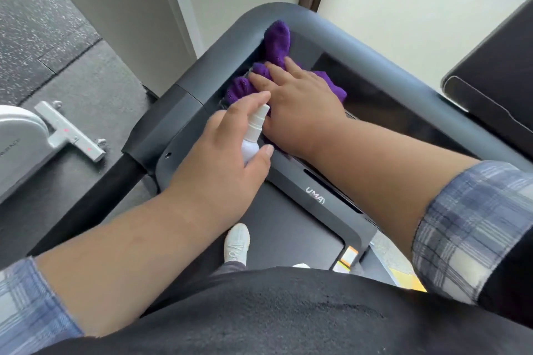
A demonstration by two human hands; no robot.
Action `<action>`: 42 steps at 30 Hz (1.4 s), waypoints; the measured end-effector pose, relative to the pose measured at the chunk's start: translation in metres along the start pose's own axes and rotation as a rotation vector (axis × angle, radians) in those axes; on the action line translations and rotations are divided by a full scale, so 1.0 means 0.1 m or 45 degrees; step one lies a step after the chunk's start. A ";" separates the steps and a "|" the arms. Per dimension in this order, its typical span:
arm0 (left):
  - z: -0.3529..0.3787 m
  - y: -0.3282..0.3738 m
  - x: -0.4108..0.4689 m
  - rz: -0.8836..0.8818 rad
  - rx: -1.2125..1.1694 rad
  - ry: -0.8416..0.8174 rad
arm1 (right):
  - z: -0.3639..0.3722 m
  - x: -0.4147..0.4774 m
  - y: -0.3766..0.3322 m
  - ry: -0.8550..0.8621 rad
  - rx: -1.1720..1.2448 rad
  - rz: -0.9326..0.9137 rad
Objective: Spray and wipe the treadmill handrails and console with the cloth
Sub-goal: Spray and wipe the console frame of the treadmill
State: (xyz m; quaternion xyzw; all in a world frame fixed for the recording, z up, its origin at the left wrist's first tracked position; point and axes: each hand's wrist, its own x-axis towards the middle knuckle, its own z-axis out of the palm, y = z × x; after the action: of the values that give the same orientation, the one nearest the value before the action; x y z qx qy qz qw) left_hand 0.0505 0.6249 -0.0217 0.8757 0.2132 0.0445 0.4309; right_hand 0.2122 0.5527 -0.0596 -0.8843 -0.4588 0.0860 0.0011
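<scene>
My left hand [225, 153] grips a small white spray bottle [253, 132], its nozzle pointing up and away, with the forefinger lying over the top. My right hand [297, 104] presses flat on a purple cloth [277, 43] bunched on the left end of the treadmill's dark console [389, 106]. The cloth reaches up to the inner corner of the grey handrail [360, 37], which curves round the console. The lower part of the cloth is hidden under my right hand.
A black screen or panel [496, 75] stands at the right. Another grey machine's base [31, 141] lies on the rubber floor at the left. A white wall sits close behind the handrail. My white shoe [237, 242] rests on the treadmill belt below.
</scene>
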 end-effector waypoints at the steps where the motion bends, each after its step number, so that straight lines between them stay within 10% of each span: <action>1: -0.03 -0.03 0.04 0.002 -0.015 0.005 | 0.00 0.08 -0.05 0.000 0.000 -0.003; 18: -0.23 -0.09 0.09 0.136 -0.075 -0.299 | -0.01 -1.12 0.25 -0.041 -0.024 0.346; 42: -0.32 -0.08 0.18 0.200 -0.126 -0.292 | -0.10 -0.28 -0.21 -0.104 0.029 0.396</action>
State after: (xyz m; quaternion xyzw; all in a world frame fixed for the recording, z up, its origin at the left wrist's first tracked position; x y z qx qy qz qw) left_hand 0.0557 0.6600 -0.0104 0.8667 0.0907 -0.0117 0.4904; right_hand 0.1814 0.5430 -0.0435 -0.9404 -0.3151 0.1263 -0.0209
